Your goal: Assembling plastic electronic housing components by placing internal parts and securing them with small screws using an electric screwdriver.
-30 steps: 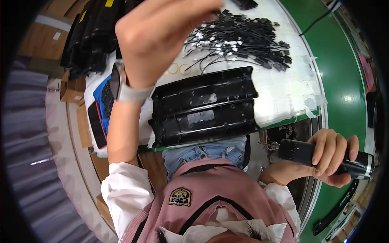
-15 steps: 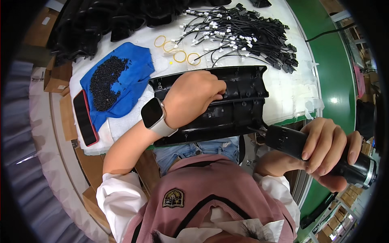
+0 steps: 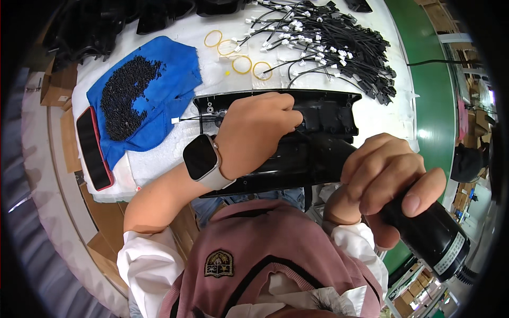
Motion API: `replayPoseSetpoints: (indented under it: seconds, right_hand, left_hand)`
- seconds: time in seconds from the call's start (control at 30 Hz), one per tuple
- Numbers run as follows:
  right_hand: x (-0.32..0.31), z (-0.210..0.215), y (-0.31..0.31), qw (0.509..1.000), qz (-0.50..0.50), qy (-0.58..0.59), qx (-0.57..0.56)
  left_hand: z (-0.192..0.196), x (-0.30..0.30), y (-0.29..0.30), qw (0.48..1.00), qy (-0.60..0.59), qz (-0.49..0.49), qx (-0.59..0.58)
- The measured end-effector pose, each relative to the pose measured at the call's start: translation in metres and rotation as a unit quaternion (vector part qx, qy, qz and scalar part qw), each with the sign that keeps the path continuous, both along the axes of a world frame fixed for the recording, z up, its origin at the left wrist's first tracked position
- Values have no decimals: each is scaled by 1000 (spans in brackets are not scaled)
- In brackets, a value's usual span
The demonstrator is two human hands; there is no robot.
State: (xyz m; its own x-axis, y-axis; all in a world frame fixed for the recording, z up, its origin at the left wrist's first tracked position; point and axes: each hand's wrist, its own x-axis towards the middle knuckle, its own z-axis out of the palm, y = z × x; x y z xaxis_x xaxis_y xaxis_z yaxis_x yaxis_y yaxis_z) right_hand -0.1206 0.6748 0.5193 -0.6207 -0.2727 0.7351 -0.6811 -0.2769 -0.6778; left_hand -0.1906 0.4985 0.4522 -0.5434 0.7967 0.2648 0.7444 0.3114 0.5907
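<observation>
The left hand (image 3: 254, 132) is pressing down on a long black moulded plastic panel (image 3: 328, 114) lying at the near edge of the white-covered desk (image 3: 175, 151), its grip curled with fingertips together against the panel's middle. The right hand (image 3: 384, 177) is wrapping a tightly clamped grip around a black cylindrical power screwdriver (image 3: 424, 233), whose front end is pointing at the panel just beside the left hand.

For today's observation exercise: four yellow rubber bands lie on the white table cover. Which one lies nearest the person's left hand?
The rightmost band, beside the pile of black wires. It lies lowest in the picture, just above the black plastic panel that the left hand presses on; the others lie further up and left.
</observation>
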Motion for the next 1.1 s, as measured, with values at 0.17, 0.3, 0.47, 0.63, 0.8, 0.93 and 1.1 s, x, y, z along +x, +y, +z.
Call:
replayPoseSetpoints:
  seconds: [0.17,0.3,0.47,0.63,0.8,0.93,1.1]
  right_hand:
    - [-2,-4,-4,1000,-16,-5,8]
    - [-3,-4,-6,999,-18,-13,32]
    - [-3,0,-11,998,-43,-34,26]
    - [-4,4,-19,994,-68,-75,47]
    - [-2,2,-29,992,-113,-63,-10]
    - [5,0,-45,983,-168,-70,2]
    - [11,1,-51,977,-170,-89,-97]
  left_hand:
    - [-2,2,-1,1000,10,9,3]
    - [-4,2,-1,1000,21,11,3]
    - [-2,3,-1,1000,25,12,15]
    - [0,1,-4,999,1,7,35]
    - [3,3,3,999,30,3,30]
    - [2,3,-7,997,45,-11,55]
    - [20,2,-24,996,81,-26,-8]
